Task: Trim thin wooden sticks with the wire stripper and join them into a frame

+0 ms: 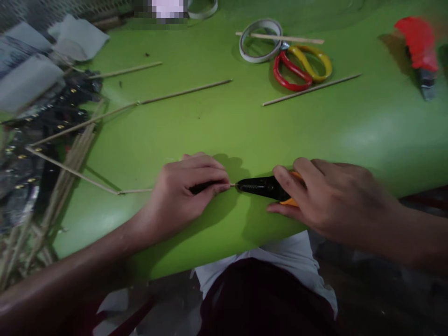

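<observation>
My left hand (191,189) pinches the end of a thin wooden stick (135,191) between thumb and fingers, low over the front of the table. That stick joins, in a folded zigzag, to other thin sticks (75,171) reaching left and back. My right hand (322,196) grips wire stripper pliers (259,186) with a black head and orange handles. Their jaw tip meets the short bit of stick that sticks out past my left fingertips. Whether the jaws bite on it is too small to tell.
On the green table (196,135) lie red-and-yellow scissors (292,81), a tape roll (241,44), a loose stick (311,89) and a red-handled cutter (418,44). Stick bundles (70,172), dark shiny packets (21,177) and crumpled paper (80,37) crowd the left side.
</observation>
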`<move>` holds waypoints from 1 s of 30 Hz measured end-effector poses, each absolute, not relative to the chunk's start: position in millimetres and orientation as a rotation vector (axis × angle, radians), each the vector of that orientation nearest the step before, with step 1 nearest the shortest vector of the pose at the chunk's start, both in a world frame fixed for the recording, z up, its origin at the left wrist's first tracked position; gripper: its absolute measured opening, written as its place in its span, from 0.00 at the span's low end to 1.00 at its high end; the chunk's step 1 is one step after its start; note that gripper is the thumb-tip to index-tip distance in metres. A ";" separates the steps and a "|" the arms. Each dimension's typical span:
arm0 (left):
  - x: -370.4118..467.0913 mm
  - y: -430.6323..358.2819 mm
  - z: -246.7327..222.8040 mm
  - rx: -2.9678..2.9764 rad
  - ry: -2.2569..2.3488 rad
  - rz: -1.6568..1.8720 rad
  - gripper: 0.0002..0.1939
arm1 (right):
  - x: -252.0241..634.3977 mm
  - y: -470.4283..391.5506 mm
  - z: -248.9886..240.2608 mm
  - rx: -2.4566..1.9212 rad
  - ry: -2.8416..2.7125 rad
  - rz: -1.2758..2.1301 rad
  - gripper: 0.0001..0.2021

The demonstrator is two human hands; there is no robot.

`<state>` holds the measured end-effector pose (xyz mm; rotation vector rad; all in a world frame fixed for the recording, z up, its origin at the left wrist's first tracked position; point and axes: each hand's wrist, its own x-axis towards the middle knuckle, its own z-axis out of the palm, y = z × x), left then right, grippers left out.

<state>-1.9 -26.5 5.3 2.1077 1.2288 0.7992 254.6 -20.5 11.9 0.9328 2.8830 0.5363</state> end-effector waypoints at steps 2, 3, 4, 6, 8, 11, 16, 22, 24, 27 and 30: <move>-1.6 -26.0 5.1 2.114 1.224 0.798 0.06 | 255.2 -19.8 11.3 0.932 2.907 0.532 0.25; -1.9 -25.9 4.8 2.123 1.220 0.795 0.06 | 255.3 -19.4 11.4 0.931 2.918 0.534 0.25; -2.4 -26.0 4.4 2.137 1.215 0.790 0.05 | 255.2 -19.0 11.9 0.930 2.923 0.539 0.25; -3.7 -26.8 3.2 2.180 1.207 0.773 0.05 | 254.3 -18.1 14.0 0.916 2.927 0.546 0.25; -4.9 -28.0 1.9 2.231 1.202 0.760 0.04 | 253.0 -17.2 16.8 0.905 2.932 0.551 0.26; -5.9 -29.7 0.6 2.274 1.196 0.774 0.04 | 252.2 -16.8 20.2 0.904 2.957 0.547 0.28; -6.0 -29.4 -1.6 2.332 1.181 0.780 0.05 | 259.7 -15.4 22.7 0.965 2.980 0.401 0.27; -5.5 -32.3 2.2 2.400 1.271 0.748 0.06 | 278.4 -9.4 22.1 1.522 3.082 -0.322 0.16; -6.2 -34.8 6.8 2.404 1.346 0.706 0.05 | 283.8 -9.5 18.9 1.756 3.149 -0.598 0.11; -7.5 -37.8 11.9 2.378 1.403 0.688 0.04 | 289.2 -9.8 11.3 2.049 3.160 -1.182 0.10; -7.8 -37.5 11.2 2.341 1.352 0.719 0.03 | 290.2 -4.3 4.0 2.230 3.033 -1.499 0.11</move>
